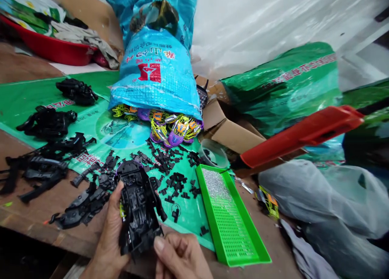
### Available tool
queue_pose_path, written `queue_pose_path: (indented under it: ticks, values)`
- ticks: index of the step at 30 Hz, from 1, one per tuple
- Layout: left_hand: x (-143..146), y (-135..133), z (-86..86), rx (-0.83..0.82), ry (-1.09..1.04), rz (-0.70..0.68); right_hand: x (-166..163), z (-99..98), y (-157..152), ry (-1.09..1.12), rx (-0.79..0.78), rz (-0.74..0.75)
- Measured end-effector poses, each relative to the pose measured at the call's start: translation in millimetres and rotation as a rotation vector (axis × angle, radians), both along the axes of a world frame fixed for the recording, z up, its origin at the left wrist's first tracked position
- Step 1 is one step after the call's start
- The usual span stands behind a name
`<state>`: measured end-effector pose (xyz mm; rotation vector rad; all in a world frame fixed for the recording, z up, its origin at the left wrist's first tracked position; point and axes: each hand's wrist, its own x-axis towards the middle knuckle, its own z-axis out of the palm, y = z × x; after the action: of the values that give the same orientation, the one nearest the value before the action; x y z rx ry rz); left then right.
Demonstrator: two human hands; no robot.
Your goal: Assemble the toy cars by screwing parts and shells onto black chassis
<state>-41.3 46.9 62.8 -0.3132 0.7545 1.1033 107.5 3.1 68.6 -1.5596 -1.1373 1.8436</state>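
My left hand point(111, 234) is wrapped round the side of a toy car point(140, 206), whose black plastic underside faces me; a bit of yellow shows at its left edge. At the car's lower right corner, my right hand point(180, 254) has its thumb and fingers pressed together. Whether a small part sits in that pinch is hidden. Loose small black plastic parts point(176, 185) lie beyond the car on a green sheet point(194, 214). Longer black parts point(86, 202) are spread to the left of my left hand.
A green perforated tray point(217, 234) holds small silvery pieces. Over its far end slants a red power screwdriver point(300, 137). Behind stand a clear tub point(226, 162), a cardboard box point(234, 133) and a blue sack point(158, 80) spilling yellow-purple toy bodies point(176, 131). Black assemblies point(48, 123) lie left.
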Motion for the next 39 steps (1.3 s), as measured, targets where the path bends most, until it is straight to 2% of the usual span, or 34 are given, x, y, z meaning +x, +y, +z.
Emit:
queue_pose_path:
  ticks: [3,5,7,11,16,20,26,31,34,37,39]
  values:
    - [-1,-1,-5.8,-0.002,-0.001,-0.014,19,14.7,27,-0.344,0.232,0.132]
    - [-3,-1,-12.1,0.048,-0.025,-0.024,29,24.4,53,-0.754,0.599,0.241]
    - [-5,-1,-19.2,0.102,-0.053,-0.026,34,32.9,79,-0.908,0.692,0.241]
    - [-6,-1,-24.6,0.115,-0.1,-0.062,30,37.6,124,-1.031,0.742,0.375]
    - [0,1,-11.1,-0.053,-0.184,-0.142,18,12.2,168,-1.212,0.682,0.467]
    - [2,4,-5.5,-0.081,-0.198,-0.151,17,-2.1,182,-1.266,0.654,0.529]
    - [4,3,-6.0,0.001,-0.152,-0.075,24,-4.9,182,-1.214,0.704,0.548]
    - [3,3,-6.6,0.036,-0.075,-0.047,34,0.5,169,-1.065,0.814,0.387]
    - [2,4,-8.1,0.086,-0.058,0.0,36,21.5,136,-0.921,0.891,0.202]
    - [3,5,-8.1,0.104,-0.043,0.048,31,45.8,87,-0.757,0.934,0.032]
    - [3,6,-5.4,0.094,-0.059,0.039,23,53.3,55,-0.525,0.993,-0.127]
